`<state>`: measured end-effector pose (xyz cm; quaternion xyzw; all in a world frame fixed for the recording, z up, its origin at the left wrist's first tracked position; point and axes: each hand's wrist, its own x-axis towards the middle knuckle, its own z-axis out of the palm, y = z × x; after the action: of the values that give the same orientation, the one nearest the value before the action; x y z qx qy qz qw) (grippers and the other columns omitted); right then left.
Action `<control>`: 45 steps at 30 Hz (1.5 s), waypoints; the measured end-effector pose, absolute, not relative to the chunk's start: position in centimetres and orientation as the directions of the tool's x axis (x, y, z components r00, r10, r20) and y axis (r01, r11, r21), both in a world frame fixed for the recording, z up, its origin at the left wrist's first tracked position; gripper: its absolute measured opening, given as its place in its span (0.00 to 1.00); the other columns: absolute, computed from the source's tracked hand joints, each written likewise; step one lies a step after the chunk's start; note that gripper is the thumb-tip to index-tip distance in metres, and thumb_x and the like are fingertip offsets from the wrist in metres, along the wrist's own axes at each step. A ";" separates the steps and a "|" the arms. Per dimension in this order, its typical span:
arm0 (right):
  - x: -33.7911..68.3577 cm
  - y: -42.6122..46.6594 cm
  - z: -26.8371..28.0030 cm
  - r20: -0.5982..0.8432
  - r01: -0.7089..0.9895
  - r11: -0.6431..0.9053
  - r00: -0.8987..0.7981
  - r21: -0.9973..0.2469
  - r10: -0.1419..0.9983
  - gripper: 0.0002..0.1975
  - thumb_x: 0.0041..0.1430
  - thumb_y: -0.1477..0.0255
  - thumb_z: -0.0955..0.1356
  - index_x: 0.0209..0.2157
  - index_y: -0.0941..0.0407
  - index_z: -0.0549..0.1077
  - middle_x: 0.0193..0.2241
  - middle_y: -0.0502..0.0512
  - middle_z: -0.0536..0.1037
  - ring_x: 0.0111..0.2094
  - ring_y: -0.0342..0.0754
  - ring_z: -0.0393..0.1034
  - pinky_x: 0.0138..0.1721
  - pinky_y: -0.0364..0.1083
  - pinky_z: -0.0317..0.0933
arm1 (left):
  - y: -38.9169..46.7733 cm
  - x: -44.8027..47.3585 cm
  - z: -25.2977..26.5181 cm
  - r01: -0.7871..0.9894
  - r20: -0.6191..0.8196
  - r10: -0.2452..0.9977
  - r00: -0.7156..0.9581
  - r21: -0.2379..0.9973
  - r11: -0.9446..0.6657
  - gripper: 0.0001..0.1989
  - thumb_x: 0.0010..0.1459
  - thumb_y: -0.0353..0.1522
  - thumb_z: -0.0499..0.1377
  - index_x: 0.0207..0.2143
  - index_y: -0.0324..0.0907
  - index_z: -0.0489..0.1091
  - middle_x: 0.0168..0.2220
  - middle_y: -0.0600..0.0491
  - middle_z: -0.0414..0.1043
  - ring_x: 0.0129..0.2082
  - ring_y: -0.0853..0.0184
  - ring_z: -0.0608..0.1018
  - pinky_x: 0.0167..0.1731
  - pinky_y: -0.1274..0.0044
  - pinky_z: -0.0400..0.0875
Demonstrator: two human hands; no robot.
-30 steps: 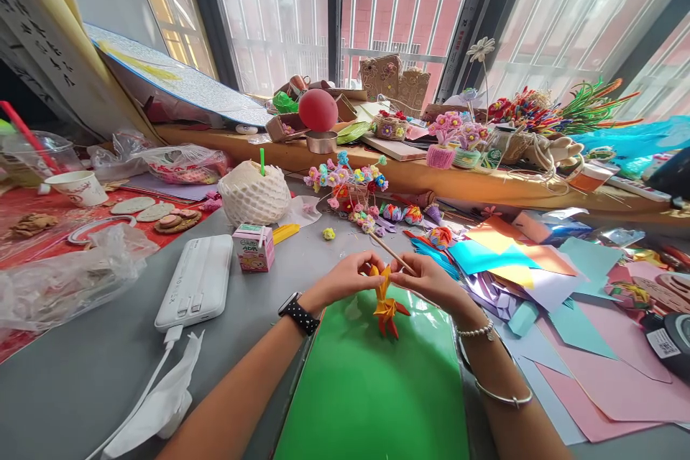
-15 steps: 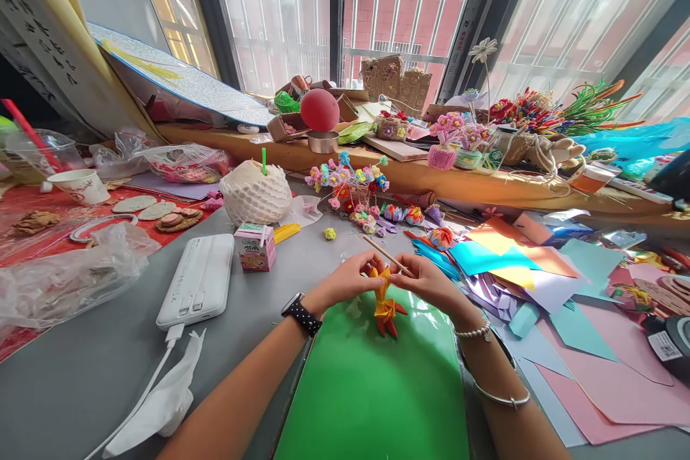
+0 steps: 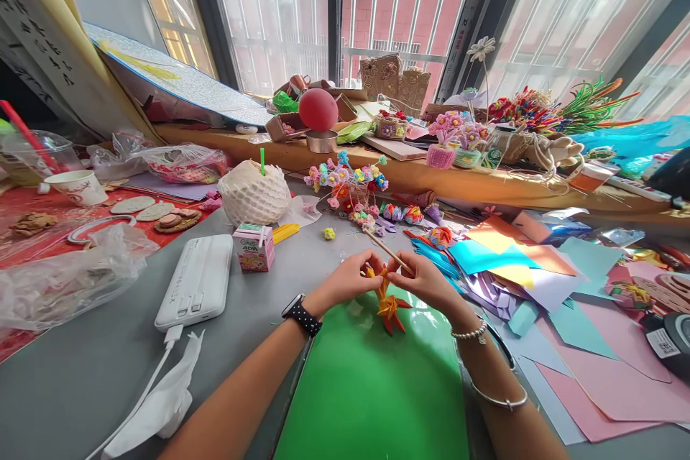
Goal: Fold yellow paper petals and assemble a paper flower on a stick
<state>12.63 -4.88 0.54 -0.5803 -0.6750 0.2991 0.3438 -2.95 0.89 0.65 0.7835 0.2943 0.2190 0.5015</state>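
Note:
Over the far part of a green board, my left hand pinches the upper end of a folded orange-and-yellow paper flower. My right hand is closed beside it, its fingertips at the same end of the flower. A thin wooden stick slants out of the right hand, pointing up and to the left. The flower's reddish-orange points hang downward, towards the board. Fingers partly hide the flower's upper end.
Loose coloured paper sheets cover the table at right. A white power bank with a cable, a pink drink carton and a netted coconut stand at left. Small paper flowers sit before the window ledge.
The paper flower has turned and tilted slightly, with its points spread more to the right. Both hands stay nearly in place, and the stick's angle has shifted a little.

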 end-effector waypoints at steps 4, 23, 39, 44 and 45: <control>13.0 -5.0 0.9 0.070 0.546 0.135 -0.139 -0.827 0.988 0.09 0.49 0.66 0.63 0.30 0.58 0.66 0.21 0.47 0.65 0.19 0.37 0.51 0.18 0.39 0.46 | 1.1 -3.1 0.6 0.217 0.054 0.685 0.726 0.928 -0.303 0.07 0.44 0.31 0.55 0.27 0.38 0.61 0.24 0.57 0.63 0.25 0.73 0.67 0.25 0.82 0.63; 12.7 -4.9 0.6 0.109 0.567 0.146 -0.098 -0.811 0.989 0.08 0.47 0.67 0.64 0.26 0.58 0.65 0.23 0.48 0.69 0.21 0.38 0.55 0.20 0.39 0.48 | 0.7 -2.8 0.4 0.243 0.080 0.725 0.684 0.913 -0.329 0.05 0.42 0.29 0.53 0.24 0.39 0.58 0.22 0.58 0.61 0.23 0.73 0.66 0.24 0.81 0.61; 11.5 -4.9 0.8 0.255 0.666 0.139 0.080 -0.733 0.964 0.02 0.44 0.74 0.62 0.22 0.57 0.65 0.18 0.47 0.67 0.19 0.39 0.54 0.19 0.39 0.48 | 1.3 -2.9 -0.1 0.094 -0.048 0.765 0.642 0.995 -0.017 0.10 0.41 0.30 0.58 0.29 0.38 0.61 0.26 0.56 0.64 0.28 0.72 0.69 0.30 0.79 0.65; 11.4 -4.9 0.7 0.287 0.636 0.148 0.121 -0.757 0.950 0.03 0.46 0.73 0.61 0.23 0.57 0.64 0.20 0.48 0.68 0.18 0.38 0.53 0.18 0.39 0.48 | 1.4 -3.1 0.3 -0.032 -0.167 0.725 0.668 0.967 0.252 0.10 0.41 0.30 0.60 0.26 0.37 0.61 0.27 0.56 0.66 0.29 0.73 0.71 0.35 0.77 0.66; 11.5 -4.9 0.7 0.290 0.636 0.143 0.133 -0.759 0.948 0.03 0.46 0.73 0.61 0.23 0.57 0.64 0.19 0.48 0.67 0.17 0.38 0.52 0.18 0.39 0.48 | 1.4 -3.1 0.3 -0.045 -0.176 0.718 0.673 0.960 0.277 0.11 0.41 0.31 0.61 0.26 0.37 0.61 0.27 0.55 0.66 0.30 0.72 0.72 0.36 0.76 0.66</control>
<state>11.47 -4.86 0.71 -0.6271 -0.6313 0.1876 0.4159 -3.14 1.36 0.29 0.5428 0.3102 0.2590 0.7363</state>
